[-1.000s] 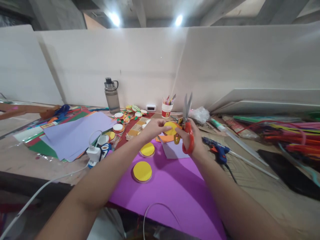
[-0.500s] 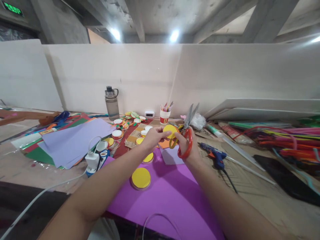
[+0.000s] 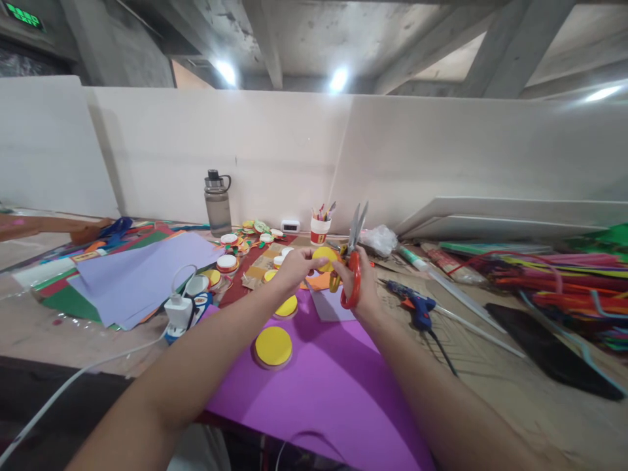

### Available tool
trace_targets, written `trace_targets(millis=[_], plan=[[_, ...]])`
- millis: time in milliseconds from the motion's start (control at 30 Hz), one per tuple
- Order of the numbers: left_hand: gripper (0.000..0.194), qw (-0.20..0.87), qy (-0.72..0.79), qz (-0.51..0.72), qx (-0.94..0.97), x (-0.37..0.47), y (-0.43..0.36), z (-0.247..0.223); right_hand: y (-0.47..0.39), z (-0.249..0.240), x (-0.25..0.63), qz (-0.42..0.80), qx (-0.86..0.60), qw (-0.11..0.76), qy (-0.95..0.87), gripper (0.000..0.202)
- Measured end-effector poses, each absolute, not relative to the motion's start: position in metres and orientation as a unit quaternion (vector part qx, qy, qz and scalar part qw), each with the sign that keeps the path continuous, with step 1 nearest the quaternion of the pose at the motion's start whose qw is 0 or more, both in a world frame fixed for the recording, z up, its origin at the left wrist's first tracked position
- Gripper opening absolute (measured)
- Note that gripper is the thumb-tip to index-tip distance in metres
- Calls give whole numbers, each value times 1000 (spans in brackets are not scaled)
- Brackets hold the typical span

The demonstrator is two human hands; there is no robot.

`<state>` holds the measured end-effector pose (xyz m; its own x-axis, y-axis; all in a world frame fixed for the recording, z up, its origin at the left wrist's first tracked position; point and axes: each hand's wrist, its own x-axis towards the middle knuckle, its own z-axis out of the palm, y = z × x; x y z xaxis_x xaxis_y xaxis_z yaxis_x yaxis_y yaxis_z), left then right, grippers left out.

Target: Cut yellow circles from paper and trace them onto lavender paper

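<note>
Between the fingers of my left hand [image 3: 299, 267] is a yellow paper disc [image 3: 324, 258], pinched at its left edge. My right hand [image 3: 362, 281] grips a pair of scissors [image 3: 350, 280] with one red and one yellow handle; the blades point up and stand slightly apart. My right fingertips touch or nearly touch the disc's right edge. Below, on a purple sheet [image 3: 338, 386], lies a round piece with a yellow top [image 3: 273, 347]. Another yellow-topped piece [image 3: 286, 306] sits behind it, partly under my left forearm. A pale lilac paper [image 3: 332, 305] lies beneath my hands.
A blue glue gun [image 3: 417, 307] lies to the right, near a dark flat board [image 3: 549, 353] and colourful pipe cleaners [image 3: 549, 281]. Lilac sheets [image 3: 142, 278], a white plug [image 3: 178, 313] and a water bottle [image 3: 217, 204] are on the left. A cup of pens [image 3: 320, 229] stands behind.
The scissor blades have drawn closer together and turned more upright. Both hands keep their hold on the disc and scissors. The whole view has shifted slightly.
</note>
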<state>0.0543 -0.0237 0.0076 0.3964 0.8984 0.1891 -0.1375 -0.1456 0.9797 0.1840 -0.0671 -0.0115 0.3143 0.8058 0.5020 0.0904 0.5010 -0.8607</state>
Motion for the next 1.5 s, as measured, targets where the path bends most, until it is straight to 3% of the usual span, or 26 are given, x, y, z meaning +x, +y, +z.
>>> trace_targets(millis=[400,733,1200,1500], plan=[[28,599,346,548,471,39,-2,19,-83,3,180,284,-483,568,-603,36],[21,621,293,635,355,22,7,30,-99,10,171,342,-478,480,-651,32],[16,621,281,658,321,24,3,38,-95,5,173,372,-483,438,-660,32],[26,631,284,620,370,45,-11,30,-91,2,173,339,-476,496,-643,37]])
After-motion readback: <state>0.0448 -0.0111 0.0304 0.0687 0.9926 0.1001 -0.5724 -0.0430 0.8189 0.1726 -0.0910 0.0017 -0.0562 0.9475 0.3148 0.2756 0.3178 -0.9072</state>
